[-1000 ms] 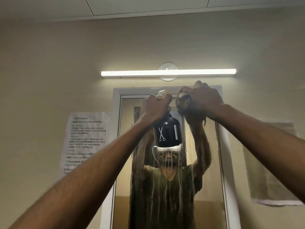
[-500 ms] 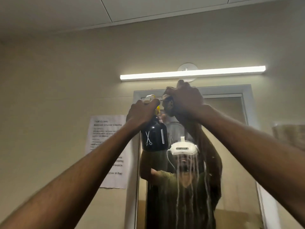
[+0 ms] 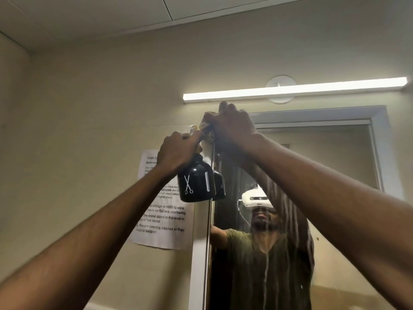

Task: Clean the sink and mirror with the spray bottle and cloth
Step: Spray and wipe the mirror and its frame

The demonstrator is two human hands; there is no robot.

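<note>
The wall mirror (image 3: 335, 157) fills the right half of the view, with wet streaks running down its glass. My left hand (image 3: 178, 151) grips the neck of a black spray bottle (image 3: 195, 184) with a white scissors mark, held up at the mirror's top left corner. My right hand (image 3: 232, 126) is pressed against that same corner, closed on a cloth (image 3: 206, 128) that shows only as a small dark bunch under the fingers. The sink is out of view.
A lit tube light (image 3: 290, 89) runs along the wall just above the mirror. A printed instruction sheet (image 3: 165, 220) is taped to the wall left of the mirror, partly behind my left arm. The mirror reflects a person with raised arms.
Both hands and the bottle have shifted left along the mirror's top edge to its left corner. The view has swung left and tilted up.
</note>
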